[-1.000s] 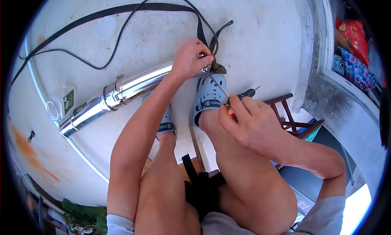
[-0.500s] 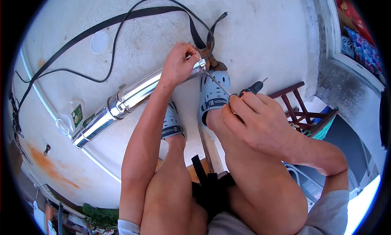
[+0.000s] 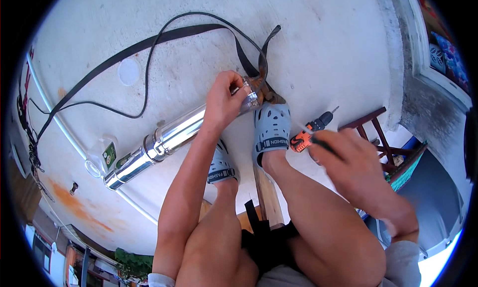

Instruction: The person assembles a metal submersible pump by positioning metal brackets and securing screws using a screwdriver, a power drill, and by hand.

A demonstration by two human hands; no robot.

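Observation:
A shiny metal cylinder (image 3: pixel 174 133) lies slantwise on the pale floor, its upper end by a rusty brown fitting (image 3: pixel 264 90). My left hand (image 3: pixel 225 99) is closed at that end, fingers pinched at the clamp; what they grip is too small to make out. Above my right knee, my right hand (image 3: pixel 346 160) is wrapped round a screwdriver (image 3: pixel 321 143), whose dark handle and blurred shaft point up and left, away from the cylinder. Just behind the screwdriver, an orange and black power drill (image 3: pixel 311 133) lies on the floor.
A black cable (image 3: pixel 148 63) and a flat black strap (image 3: pixel 119 55) curve over the floor. A clear plastic jug (image 3: pixel 105 150) lies at the left near a white pipe (image 3: pixel 57 120). Dark red wooden furniture (image 3: pixel 381 138) stands at the right.
My right hand has drawn the screwdriver back from the cylinder's end, to the right, uncovering more of the drill. My left hand stays at the clamp. The whole view has shifted somewhat.

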